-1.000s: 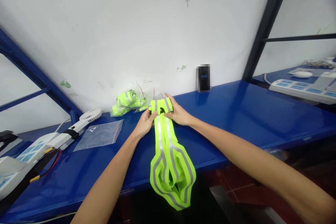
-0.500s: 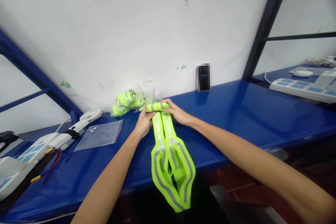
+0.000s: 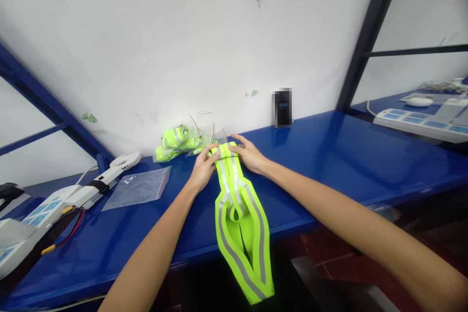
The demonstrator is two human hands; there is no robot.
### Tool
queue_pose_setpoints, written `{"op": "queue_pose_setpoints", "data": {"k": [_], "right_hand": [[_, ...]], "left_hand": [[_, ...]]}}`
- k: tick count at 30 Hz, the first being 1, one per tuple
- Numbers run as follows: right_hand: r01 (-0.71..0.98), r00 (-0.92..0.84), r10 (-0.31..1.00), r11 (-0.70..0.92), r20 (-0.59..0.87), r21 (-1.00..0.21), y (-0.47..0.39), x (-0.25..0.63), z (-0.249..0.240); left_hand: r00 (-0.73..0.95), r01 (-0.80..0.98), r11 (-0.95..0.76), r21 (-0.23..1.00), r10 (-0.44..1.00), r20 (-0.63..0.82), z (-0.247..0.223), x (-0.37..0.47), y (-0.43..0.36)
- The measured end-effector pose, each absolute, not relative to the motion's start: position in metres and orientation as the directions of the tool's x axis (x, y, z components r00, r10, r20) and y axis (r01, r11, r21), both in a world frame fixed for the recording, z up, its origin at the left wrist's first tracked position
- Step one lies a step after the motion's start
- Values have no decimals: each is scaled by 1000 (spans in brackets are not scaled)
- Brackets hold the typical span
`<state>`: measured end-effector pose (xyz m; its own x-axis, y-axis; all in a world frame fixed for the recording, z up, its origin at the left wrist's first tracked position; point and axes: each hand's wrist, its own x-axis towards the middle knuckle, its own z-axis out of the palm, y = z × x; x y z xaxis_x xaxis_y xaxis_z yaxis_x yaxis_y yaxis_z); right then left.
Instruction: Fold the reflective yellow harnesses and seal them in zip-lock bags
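A neon yellow-green reflective vest (image 3: pixel 261 219) with silver stripes runs from the blue table down over its front edge, where its lower loop hangs. My left hand (image 3: pixel 204 168) grips the left side of the vest's far, folded end, thumb on top. On the right side of that same end, my right hand (image 3: pixel 250 154) pinches the fabric with the index finger stretched out past it. The underside of the fold is hidden by the cloth and my fingers. Just behind my left hand lie bagged rolled vests (image 3: pixel 175 142) in clear plastic.
A flat clear zip bag (image 3: pixel 137 187) lies at left, near a white handheld fan (image 3: pixel 125 160) and a white power strip (image 3: pixel 51 212) with wires. A dark blurred box (image 3: pixel 282 108) stands against the wall. Another power strip (image 3: pixel 424 121) is at far right.
The rolled far end has turned over toward me and now lies flatter against the straps. My right index finger has lifted off and straightened. The hanging loop has shifted slightly right.
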<state>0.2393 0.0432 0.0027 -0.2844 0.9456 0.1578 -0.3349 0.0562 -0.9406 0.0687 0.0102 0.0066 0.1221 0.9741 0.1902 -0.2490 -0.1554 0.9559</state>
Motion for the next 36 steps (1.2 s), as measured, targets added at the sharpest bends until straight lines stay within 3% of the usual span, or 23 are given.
{"op": "queue_pose_setpoints", "data": {"k": [3, 5, 11, 17, 20, 27, 31, 36], "right_hand": [[-336, -388, 920, -89, 52, -938, 41, 240, 3], [-289, -423, 905, -93, 40, -953, 40, 242, 4], [-229, -431, 894, 21, 120, -973, 38, 245, 6], [46, -413, 875, 297, 253, -954, 38, 251, 6], [117, -416, 864, 359, 282, -926, 38, 255, 9], [-100, -473, 866, 127, 160, -987, 31, 253, 20], [-227, -464, 853, 146, 239, -963, 30, 251, 21], [-184, -440, 847, 240, 299, -953, 31, 251, 18]], "left_hand": [[91, -200, -165, 966, 978, 186, 2, 68, 13], [58, -189, -156, 969, 984, 170, 1, 66, 14], [59, -225, -103, 969, 991, 119, 2, 61, 13], [77, -296, -47, 954, 994, 73, 1, 62, 12], [74, -340, -51, 939, 994, 80, 2, 63, 12], [114, -360, -117, 926, 979, 168, 4, 63, 15], [105, -380, -147, 913, 974, 201, 5, 64, 15], [72, -385, -148, 911, 979, 189, 5, 66, 14]]}}
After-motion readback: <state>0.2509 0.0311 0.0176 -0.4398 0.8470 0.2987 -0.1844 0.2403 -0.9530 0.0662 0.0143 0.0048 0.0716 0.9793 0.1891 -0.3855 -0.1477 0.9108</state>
